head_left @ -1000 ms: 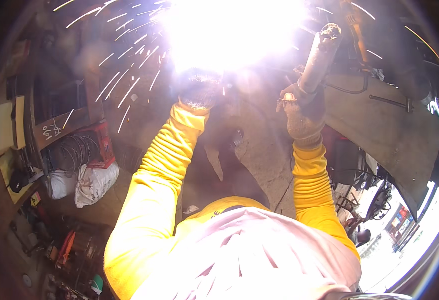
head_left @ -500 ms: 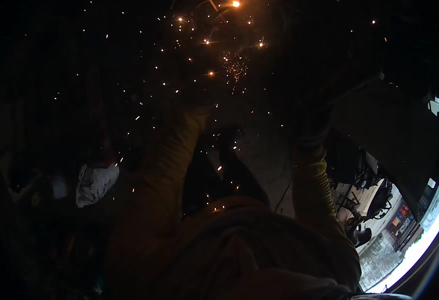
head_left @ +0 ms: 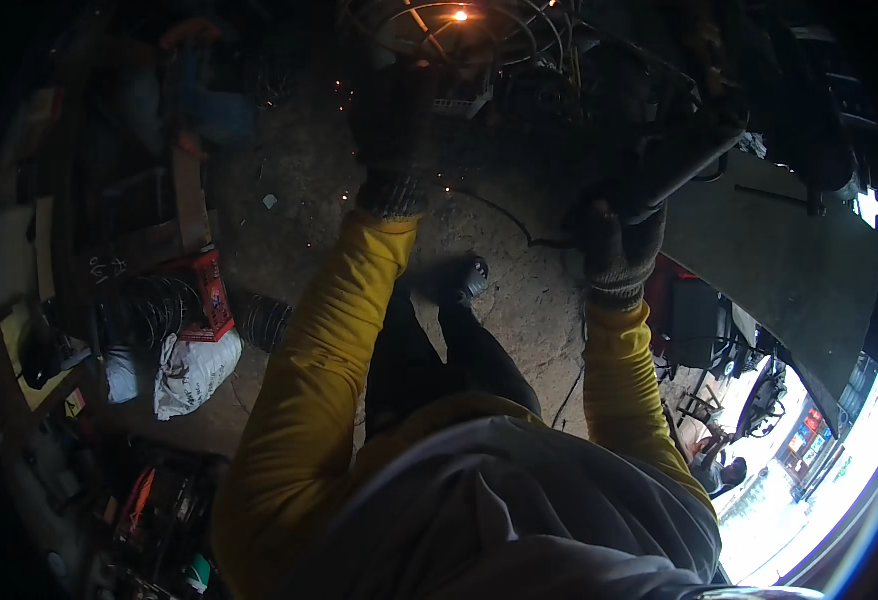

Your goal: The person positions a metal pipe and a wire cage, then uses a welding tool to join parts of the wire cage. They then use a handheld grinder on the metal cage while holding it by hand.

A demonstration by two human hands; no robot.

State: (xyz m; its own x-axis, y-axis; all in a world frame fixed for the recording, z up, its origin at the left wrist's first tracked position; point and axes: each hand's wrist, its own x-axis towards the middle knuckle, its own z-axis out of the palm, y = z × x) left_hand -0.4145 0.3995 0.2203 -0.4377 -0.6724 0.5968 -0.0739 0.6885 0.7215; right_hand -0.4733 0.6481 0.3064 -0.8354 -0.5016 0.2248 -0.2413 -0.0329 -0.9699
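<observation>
My left hand (head_left: pixel 394 140), in a dark knitted glove below a yellow sleeve, reaches forward toward a round metal wire frame (head_left: pixel 499 45). Its fingers are lost in shadow, so what it holds, if anything, does not show. An orange-hot spot glows on the frame, with a few sparks beside the hand. To the right, my right hand (head_left: pixel 619 245), also gloved, is closed around the near end of a dark grey, long, curved thing (head_left: pixel 694 150). That thing slants away to the upper right; its exact kind is unclear.
A dark cable (head_left: pixel 504 212) lies on the concrete floor (head_left: pixel 309 180). At left are a red crate (head_left: pixel 211 290), a white sack (head_left: pixel 197 372) and coiled wire (head_left: pixel 159 308). A large grey sheet (head_left: pixel 789 240) stands at right. Another person (head_left: pixel 724 472) is farther off near bright daylight.
The picture has brightened from near-black, and the wide spray of sparks has shrunk to a few. Both arms stay in nearly the same place.
</observation>
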